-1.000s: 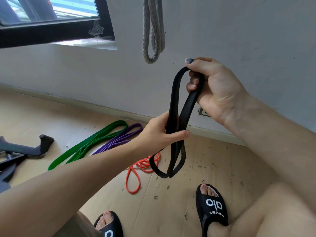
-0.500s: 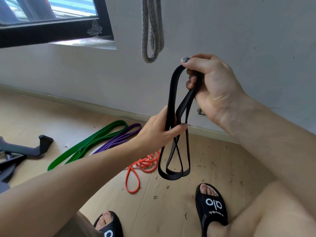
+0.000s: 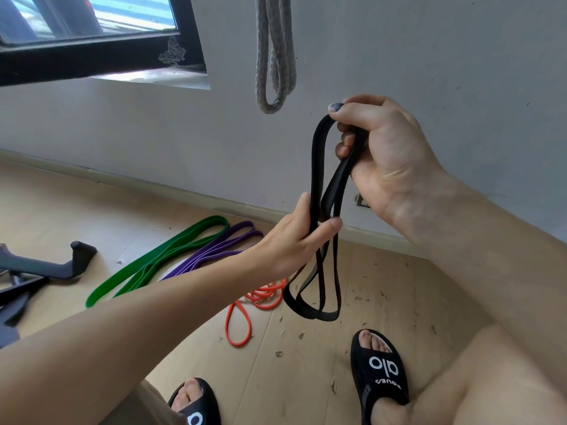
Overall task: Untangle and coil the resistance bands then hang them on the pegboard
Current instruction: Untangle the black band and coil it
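Gripping the top of the black band [image 3: 317,167], the right hand [image 3: 386,157] has its fingers curled round the gathered loops, thumb pressed over the uppermost bend. Below it, the left hand [image 3: 294,240] pinches the same strands between thumb and fingers — the band runs taut from one fist down to the other. Under the left hand the loops hang free, well above the wooden floor [image 3: 306,363].

Beyond and below the left wrist, three more bands lie on the floor: a green band [image 3: 159,259] farthest out, a purple band [image 3: 214,251] just beside it, and an orange band [image 3: 245,314] in a loose tangle nearest the hanging black loops. Above the right hand and a little to its left, a grey rope [image 3: 276,56] hangs doubled against the wall. Below both hands — two feet in black slides [image 3: 380,372].
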Demonstrator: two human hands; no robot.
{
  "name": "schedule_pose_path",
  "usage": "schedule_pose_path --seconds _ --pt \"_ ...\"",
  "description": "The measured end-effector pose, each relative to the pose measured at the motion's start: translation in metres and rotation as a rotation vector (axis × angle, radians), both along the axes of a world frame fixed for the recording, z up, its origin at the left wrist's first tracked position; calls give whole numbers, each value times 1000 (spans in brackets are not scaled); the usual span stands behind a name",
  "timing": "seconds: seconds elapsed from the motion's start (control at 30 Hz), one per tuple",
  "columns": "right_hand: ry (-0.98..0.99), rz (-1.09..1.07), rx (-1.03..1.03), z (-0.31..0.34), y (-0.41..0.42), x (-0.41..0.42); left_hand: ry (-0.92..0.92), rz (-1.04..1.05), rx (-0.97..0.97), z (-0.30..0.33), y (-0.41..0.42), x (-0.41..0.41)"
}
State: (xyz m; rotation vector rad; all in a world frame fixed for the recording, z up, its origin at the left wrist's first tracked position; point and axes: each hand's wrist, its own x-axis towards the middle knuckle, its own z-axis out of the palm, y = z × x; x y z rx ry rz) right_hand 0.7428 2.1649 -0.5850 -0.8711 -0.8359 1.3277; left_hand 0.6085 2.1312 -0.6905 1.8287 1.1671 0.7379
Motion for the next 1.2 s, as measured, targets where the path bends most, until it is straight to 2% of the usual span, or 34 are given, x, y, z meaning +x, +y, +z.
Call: schedule_pose_path --seconds 0.2,0.57,0.8,1.1,1.2 --pt "6 -28 -2 1 3 4 -102 45 -16 2 4 -6" --pt "63 -57 -49 -1 4 -3 -8 -56 132 0 1 7" --pt "106 -68 -85 -1 8 -8 -62 -9 96 2 0 10" --pt "114 -109 -125 -5 17 -3 11 -10 123 2 0 9" --pt "94 -149 -128 -6 22 6 -54 -28 18 5 -1 5"
